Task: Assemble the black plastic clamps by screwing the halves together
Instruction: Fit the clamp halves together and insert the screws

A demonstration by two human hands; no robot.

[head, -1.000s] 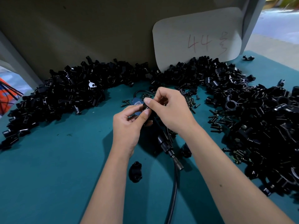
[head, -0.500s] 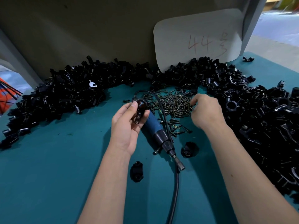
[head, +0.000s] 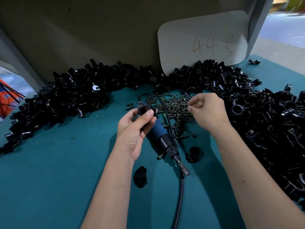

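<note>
A rounded white card [head: 203, 42] leans against the grey back panel at the table's far edge; its faint red handwriting reads "44" followed by one character that is not legible. The table [head: 49, 179] is covered in teal felt-like cloth.

Left hand [head: 133, 131]: thumb and fingers curled round one black plastic clamp [head: 146, 109], a glossy ring with a round bore facing the camera, held above the table's middle. Right hand [head: 206, 111]: fingers curled, fingertips pinched together just above the heap of small dark metal screws [head: 175, 109]; whether a screw is between them cannot be told.

One powered screwdriver [head: 160, 136], with blue grip, black collar and metal bit holder, lies diagonally at the table's middle, its black cable [head: 180, 195] running off the near edge. Two loose clamp pieces [head: 140, 176] [head: 193, 154] lie near it, one on each side of the tip.

Two large piles of black clamp parts, too many to count, line the far edge: the left pile [head: 66, 100] holds one white piece [head: 95, 87]; the right pile [head: 264, 121] spreads down the right edge.
</note>
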